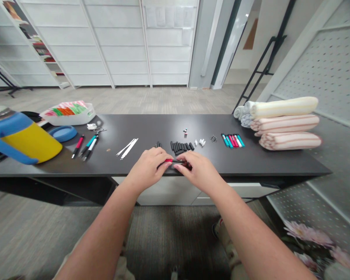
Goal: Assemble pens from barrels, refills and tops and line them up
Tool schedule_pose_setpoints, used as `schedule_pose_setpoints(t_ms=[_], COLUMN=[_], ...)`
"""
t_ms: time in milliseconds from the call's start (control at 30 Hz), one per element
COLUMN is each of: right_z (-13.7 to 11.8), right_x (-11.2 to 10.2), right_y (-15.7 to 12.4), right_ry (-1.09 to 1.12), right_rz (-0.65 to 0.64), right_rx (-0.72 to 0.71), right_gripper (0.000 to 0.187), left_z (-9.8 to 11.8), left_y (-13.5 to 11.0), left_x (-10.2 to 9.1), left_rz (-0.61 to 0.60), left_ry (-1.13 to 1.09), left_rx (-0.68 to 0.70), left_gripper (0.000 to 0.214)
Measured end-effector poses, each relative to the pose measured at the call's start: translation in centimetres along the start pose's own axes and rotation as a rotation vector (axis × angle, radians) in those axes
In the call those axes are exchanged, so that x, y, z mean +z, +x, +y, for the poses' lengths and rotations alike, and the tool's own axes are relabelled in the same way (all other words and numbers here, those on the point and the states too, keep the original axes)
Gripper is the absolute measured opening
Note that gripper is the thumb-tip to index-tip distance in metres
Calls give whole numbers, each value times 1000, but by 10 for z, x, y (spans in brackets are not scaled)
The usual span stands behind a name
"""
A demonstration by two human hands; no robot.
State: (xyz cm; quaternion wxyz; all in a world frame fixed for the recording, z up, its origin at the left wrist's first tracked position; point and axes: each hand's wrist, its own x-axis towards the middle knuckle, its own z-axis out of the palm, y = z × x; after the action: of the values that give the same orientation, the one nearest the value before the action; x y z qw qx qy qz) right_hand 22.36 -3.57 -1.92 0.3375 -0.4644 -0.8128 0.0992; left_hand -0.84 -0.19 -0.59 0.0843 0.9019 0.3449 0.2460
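Pen: a red-and-black pen [172,161] is held just above the 6 o'clock edge of the desk [280,161].
Left hand [148,167]: the grip is clamped on the pen's left end.
Right hand [200,168]: the grip is clamped on its right end.
Done: three whole pens [86,146] are laid at 10 o'clock and judged finished.
Left: white refills [127,147] at 11, black sleeves [182,146] at 12 and coloured barrels [232,140] at 2 lie loose.
Stage: judged under halfway.

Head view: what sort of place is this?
Probably an office workroom: a long dark table with sorted pen parts, white pegboard panels at right, bookshelves on the far wall.
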Motion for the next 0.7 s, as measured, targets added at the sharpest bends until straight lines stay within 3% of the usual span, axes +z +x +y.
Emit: schedule_pose_setpoints(t_ms=[133, 233, 367, 700], right_z=[-1, -2, -3, 0], right_x=[0, -1, -1, 0], right_y=[0, 0, 0, 1], right_ry=[-19, -47, -42, -128], right_rz=[-5, -20, -8, -53], right_rx=[4, -25, 32, -15], right_gripper=[6, 16, 11, 8], left_z=[1, 2, 1, 0], left_y=[0, 0, 1, 0], left_x=[-1, -1, 0, 1], left_rz=[7, 6, 8, 22], left_ry=[6, 12, 13, 16], left_rx=[-1, 1, -1, 9], left_gripper=[21, 20, 21, 20])
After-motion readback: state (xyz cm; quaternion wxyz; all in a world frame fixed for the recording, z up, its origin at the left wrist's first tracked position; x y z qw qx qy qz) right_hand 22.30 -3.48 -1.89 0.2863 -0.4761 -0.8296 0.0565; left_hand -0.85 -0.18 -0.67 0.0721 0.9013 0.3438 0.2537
